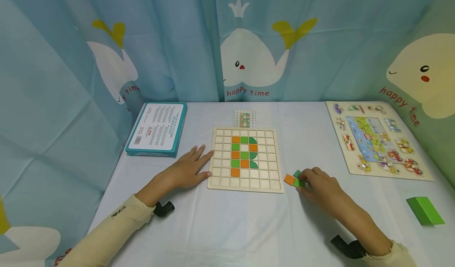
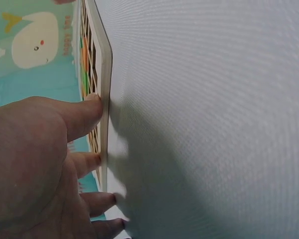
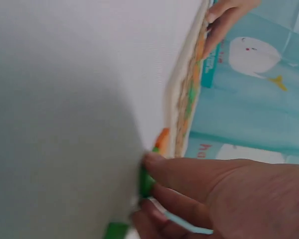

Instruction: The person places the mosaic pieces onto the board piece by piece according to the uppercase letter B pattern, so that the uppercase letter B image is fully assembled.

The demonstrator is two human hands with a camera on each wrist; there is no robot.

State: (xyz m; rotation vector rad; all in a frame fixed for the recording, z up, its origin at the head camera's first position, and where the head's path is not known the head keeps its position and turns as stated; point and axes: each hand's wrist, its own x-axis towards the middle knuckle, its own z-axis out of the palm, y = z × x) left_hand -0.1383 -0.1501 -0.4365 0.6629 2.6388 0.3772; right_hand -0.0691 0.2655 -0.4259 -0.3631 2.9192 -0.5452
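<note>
My left hand (image 1: pixel 188 168) lies with its fingers spread, fingertips and thumb touching the left edge of the wooden grid board (image 1: pixel 220 183). Orange and green square tiles, plus several green quarter-round ones, fill cells in the middle columns of that board. Right of the board, my right hand (image 1: pixel 321 190) is at a small group of loose tiles. Thumb and fingers pinch a green tile (image 3: pixel 146 180) there, partly hidden by the fingers. Beside it lie an orange tile (image 1: pixel 289 179) and another green tile (image 1: pixel 297 173).
A small pattern card (image 1: pixel 250 119) lies behind the board. At the back left is a teal and white box (image 1: pixel 156 126). A wooden picture puzzle (image 1: pixel 359 156) lies at the back right, with a green block (image 1: pixel 424 211) in front of it. Curtains stand around the table.
</note>
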